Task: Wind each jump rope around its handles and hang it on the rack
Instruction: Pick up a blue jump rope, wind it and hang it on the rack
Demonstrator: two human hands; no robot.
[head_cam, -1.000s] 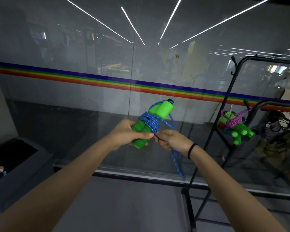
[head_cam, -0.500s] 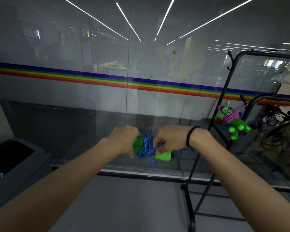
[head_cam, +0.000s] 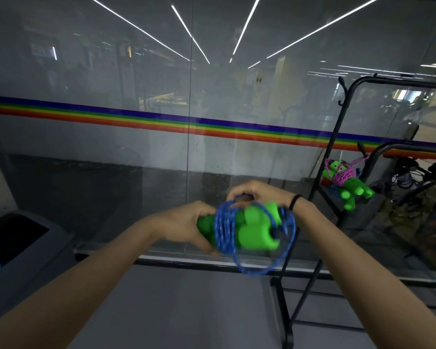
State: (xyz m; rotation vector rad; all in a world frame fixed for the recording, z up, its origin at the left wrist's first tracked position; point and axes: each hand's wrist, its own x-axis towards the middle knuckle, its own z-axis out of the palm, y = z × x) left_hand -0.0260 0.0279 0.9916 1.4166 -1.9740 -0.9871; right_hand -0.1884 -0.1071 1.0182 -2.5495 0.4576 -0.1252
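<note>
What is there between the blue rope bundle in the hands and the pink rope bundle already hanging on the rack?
In the head view, only a black rack post crosses between the blue rope bundle and the pink rope bundle; behind is glass wall.

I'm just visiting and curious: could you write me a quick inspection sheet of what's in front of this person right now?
Surface: no table; grey floor below the hands.
Job's things: blue jump rope wound around its green handles, a loose loop hanging beneath; pink jump rope, already wound, hanging on the black rack.
Clutter: grey bin at the left, small items on it too blurred to name.
Hands: left hand grips the handle ends; right hand pinches the rope on top.
Cables: dark tangle behind the rack, unclear.
Surroundings: glass wall with rainbow stripe.
</note>
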